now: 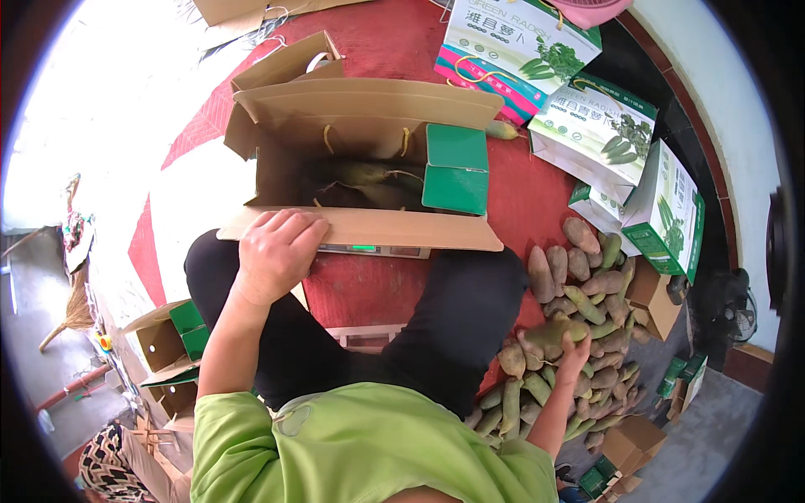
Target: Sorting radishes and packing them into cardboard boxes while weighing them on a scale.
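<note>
An open cardboard carton (pixel 377 99) with a green flap stands in front of me, and a few green radishes (pixel 360 174) lie in its shadowed bottom. My left hand (pixel 281 251) has its fingers bent over the carton's near flap (pixel 411 228), gripping it. Under that edge shows a scale (pixel 394 251) with a lit green display. Off to the right, my right hand (pixel 576 350) is closed round one end of a green radish (pixel 545 337) at the heap. Many more soil-coated radishes (pixel 599 377) are piled around it.
Printed white-and-green gift boxes (pixel 599 126) stand at the far right, a pink basket (pixel 591 10) above them. Another open carton (pixel 285 63) is behind mine. Folded cartons (pixel 168 344) lie at the left, near a broom (pixel 75 310). A person (pixel 126 461) is at the lower left.
</note>
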### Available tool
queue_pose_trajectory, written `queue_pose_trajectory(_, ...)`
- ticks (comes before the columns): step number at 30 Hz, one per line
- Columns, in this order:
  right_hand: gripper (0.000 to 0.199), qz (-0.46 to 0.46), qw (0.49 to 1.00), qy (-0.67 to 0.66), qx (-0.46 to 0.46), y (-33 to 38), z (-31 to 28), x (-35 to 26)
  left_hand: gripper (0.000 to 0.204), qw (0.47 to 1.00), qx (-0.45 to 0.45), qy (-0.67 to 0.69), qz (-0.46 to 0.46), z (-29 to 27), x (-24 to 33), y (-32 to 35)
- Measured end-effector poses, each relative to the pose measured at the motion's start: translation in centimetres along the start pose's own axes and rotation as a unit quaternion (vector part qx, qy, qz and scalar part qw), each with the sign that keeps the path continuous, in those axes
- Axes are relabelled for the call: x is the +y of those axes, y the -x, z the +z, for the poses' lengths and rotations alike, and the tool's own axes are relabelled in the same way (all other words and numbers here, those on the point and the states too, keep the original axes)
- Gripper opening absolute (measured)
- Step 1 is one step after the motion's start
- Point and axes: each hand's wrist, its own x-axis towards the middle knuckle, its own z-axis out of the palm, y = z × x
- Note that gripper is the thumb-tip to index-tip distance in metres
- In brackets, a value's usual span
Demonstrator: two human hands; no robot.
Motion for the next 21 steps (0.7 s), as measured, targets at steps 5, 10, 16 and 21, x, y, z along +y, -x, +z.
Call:
queue_pose_trajectory(5,0.059,-0.165,0.98,-0.109,-0.019,-0.5,6.2,-19.6,0.022,0.999,-0.026,0.018,-0.024,-0.3,-0.3,0.5)
queue_pose_trajectory(10,0.068,-0.295,0.923,-0.21,-0.13,-0.9,11.4,-32.1,0.018,0.998,-0.037,0.036,-0.03,-0.3,-0.3,0.2)
queue_pose_trajectory(16,0.059,-0.32,0.853,-0.154,-0.382,1.0,25.2,-40.6,0.018,0.999,-0.017,0.031,-0.033,0.0,-0.8,1.0)
queue_pose_trajectory(21,0.051,-0.513,0.762,0.198,-0.343,0.2,33.1,-40.6,0.017,0.999,-0.021,0.04,-0.027,-0.3,-0.7,0.6)
